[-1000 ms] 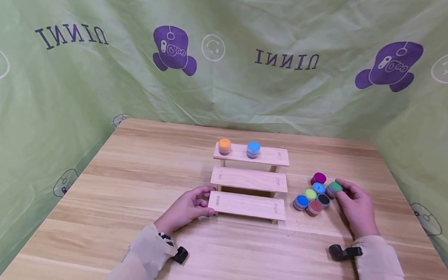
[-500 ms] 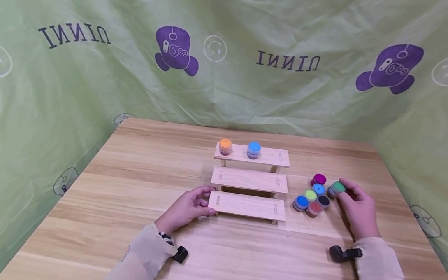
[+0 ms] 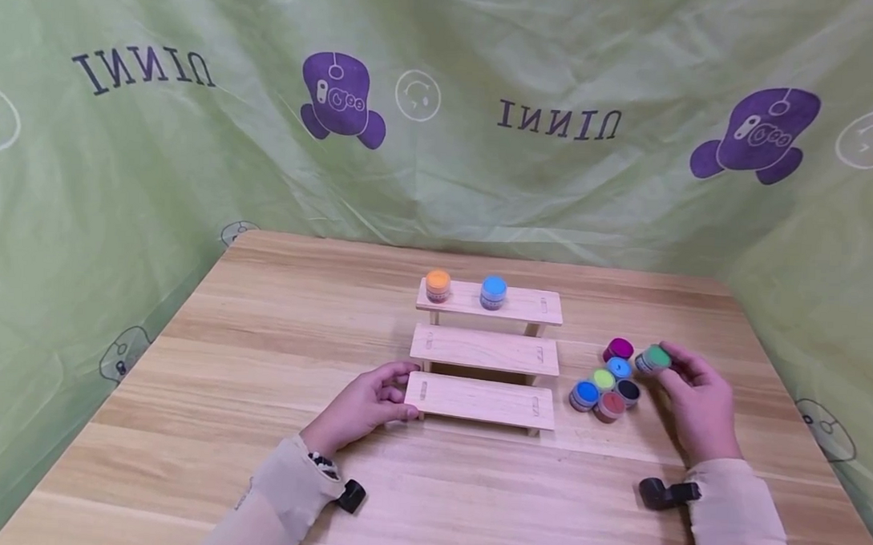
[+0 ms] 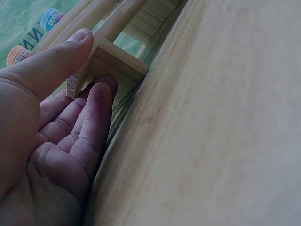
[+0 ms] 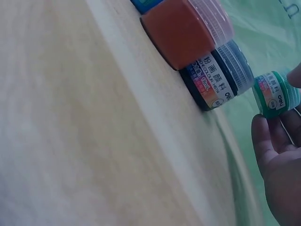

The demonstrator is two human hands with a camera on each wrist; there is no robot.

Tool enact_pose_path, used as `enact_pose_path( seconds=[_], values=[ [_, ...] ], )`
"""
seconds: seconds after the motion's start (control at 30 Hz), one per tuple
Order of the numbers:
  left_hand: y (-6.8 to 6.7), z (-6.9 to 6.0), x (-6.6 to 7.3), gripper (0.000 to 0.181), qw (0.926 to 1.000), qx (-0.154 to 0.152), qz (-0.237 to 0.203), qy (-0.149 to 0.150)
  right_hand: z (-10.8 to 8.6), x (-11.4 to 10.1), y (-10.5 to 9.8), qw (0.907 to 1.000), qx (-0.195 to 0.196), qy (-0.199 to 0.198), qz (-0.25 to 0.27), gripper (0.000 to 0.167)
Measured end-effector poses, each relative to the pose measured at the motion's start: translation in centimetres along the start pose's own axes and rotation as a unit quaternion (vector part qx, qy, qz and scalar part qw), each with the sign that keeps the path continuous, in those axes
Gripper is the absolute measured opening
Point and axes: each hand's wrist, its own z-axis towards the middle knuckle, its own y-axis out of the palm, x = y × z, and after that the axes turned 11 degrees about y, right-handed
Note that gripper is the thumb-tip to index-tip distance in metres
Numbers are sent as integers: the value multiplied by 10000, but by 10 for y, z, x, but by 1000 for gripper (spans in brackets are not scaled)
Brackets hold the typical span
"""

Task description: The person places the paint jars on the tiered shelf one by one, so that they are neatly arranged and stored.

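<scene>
In the head view, my left hand (image 3: 365,405) grips the left end of the lowest shelf of a three-tier wooden stand (image 3: 478,400). The left wrist view has the thumb over the board's edge and the fingers curled by the end support (image 4: 115,63). My right hand (image 3: 697,406) pinches a green paint jar (image 3: 653,359) between thumb and fingers. Seen from the right wrist, that green jar (image 5: 273,95) appears raised off the tabletop, beyond a black paint jar (image 5: 214,77) and a reddish-brown one (image 5: 181,33).
An orange jar (image 3: 438,286) and a light blue jar (image 3: 493,293) stand on the top tier. Right of the stand, several jars cluster on the table, among them a magenta jar (image 3: 618,349) and a dark blue jar (image 3: 584,395). Green printed cloth (image 3: 440,176) hangs behind.
The green jar, pinched in my right hand, has shifted slightly away from the cluster and up, and is now tilted. My left hand has stayed at the stand.
</scene>
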Motion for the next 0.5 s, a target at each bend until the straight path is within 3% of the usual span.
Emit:
enact_pose_path(
  seconds=[0.13,0.5],
  values=[
    [0,-1,-1,66,10000,1,9,-20,-3,-4,3,10000,-64,-11,20,53],
    [-1,-1,-1,66,9999,-10,81,-75,-13,-22,8,9962,34,-195,-851,47]
  ],
)
